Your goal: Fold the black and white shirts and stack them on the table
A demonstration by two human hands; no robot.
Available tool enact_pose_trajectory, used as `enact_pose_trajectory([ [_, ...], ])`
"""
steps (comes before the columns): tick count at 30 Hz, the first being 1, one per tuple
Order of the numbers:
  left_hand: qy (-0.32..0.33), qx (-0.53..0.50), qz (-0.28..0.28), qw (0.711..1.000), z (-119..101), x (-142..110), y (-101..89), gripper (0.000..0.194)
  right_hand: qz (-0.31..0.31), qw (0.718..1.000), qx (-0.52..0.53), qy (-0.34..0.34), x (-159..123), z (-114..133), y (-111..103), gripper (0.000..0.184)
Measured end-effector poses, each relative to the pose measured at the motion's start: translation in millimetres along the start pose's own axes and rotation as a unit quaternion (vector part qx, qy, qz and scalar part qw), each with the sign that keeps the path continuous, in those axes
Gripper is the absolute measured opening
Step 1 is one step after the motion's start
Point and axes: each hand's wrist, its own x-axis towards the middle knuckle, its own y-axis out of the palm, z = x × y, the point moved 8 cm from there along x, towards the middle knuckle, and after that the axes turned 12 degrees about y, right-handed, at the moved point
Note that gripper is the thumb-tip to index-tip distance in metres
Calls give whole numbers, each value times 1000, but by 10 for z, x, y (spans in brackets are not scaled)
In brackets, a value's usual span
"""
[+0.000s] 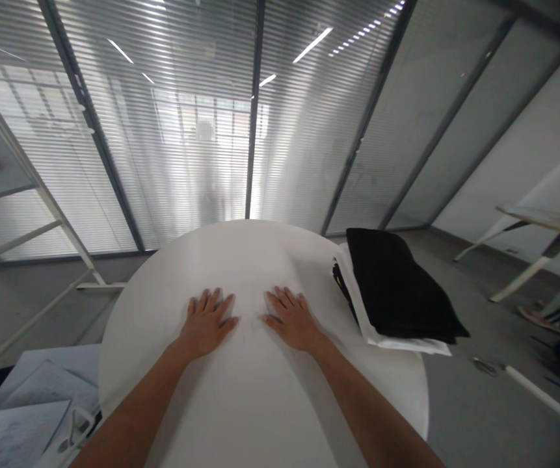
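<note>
Both my hands lie flat, palms down, on a round white table (172,273). My left hand (206,322) rests near the table's middle with its fingers stretched forward. My right hand (292,318) lies beside it, a short gap apart, fingers also stretched out. Neither hand holds anything. At the table's right edge sits a stack of folded cloth, black fabric (397,286) on top of white fabric (406,342), a hand's width from my right hand.
Glass walls with blinds stand behind the table. A white metal frame (40,195) rises at the left. Papers (26,403) lie low at the left. Another table (547,224) and striped items stand at the right on grey floor.
</note>
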Motion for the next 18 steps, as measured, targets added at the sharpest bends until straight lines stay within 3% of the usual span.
enact_pose_trajectory([
  [18,-7,-10,13,1000,-13,10,-37,60,1,1000,8,-3,-4,-5,-8,71],
])
